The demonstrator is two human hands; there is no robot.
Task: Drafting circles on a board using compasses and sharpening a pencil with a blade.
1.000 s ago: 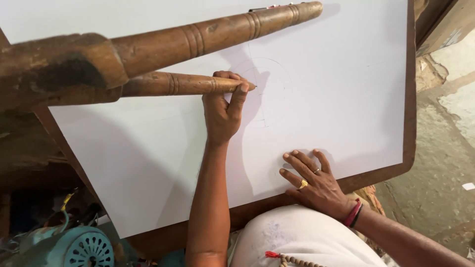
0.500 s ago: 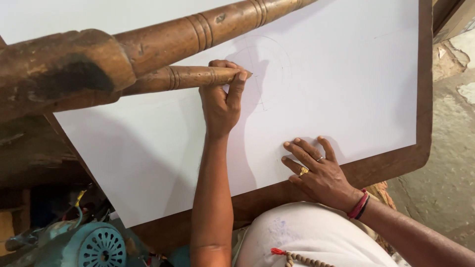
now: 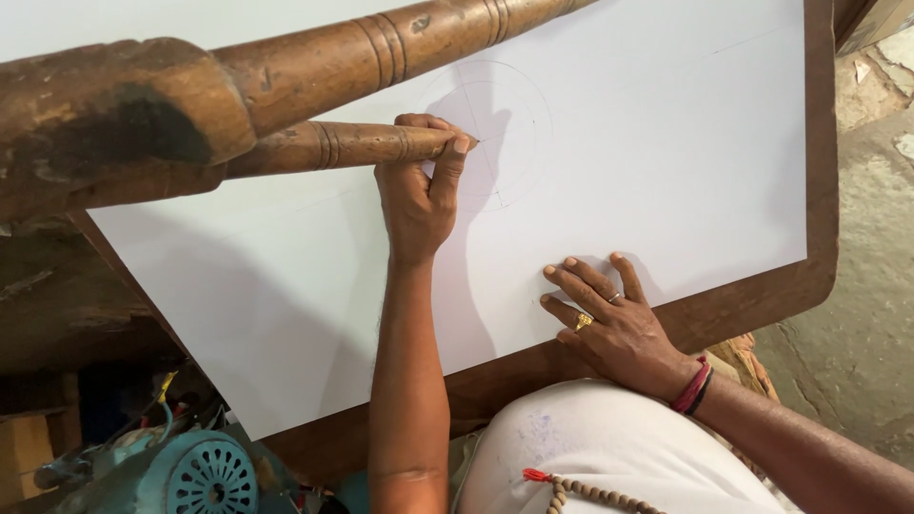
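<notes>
at centre of the white sheet (image 3: pixel 666 143): wooden compass leg (image 3: pixel 343 145), long axis left-to-right, tip at the pencilled circle (image 3: pixel 500 128), pinched by left hand (image 3: pixel 419 195); right hand (image 3: pixel 609 319), fingers spread, flat on the near edge.

Two hands are at work: the left hand (image 3: pixel 419 195) closed in a grip around one of two turned wooden arms (image 3: pixel 343 145), the right hand (image 3: pixel 609 319) lying flat on one white sheet of paper (image 3: pixel 666 162). One wooden board (image 3: pixel 824 247) carries the sheet. Two rings (image 3: pixel 583 322) show on the right hand, two wristbands (image 3: pixel 693 388) at its wrist. One teal motor housing (image 3: pixel 205 476) sits lower left, and one bead string (image 3: pixel 590 493) below.
</notes>
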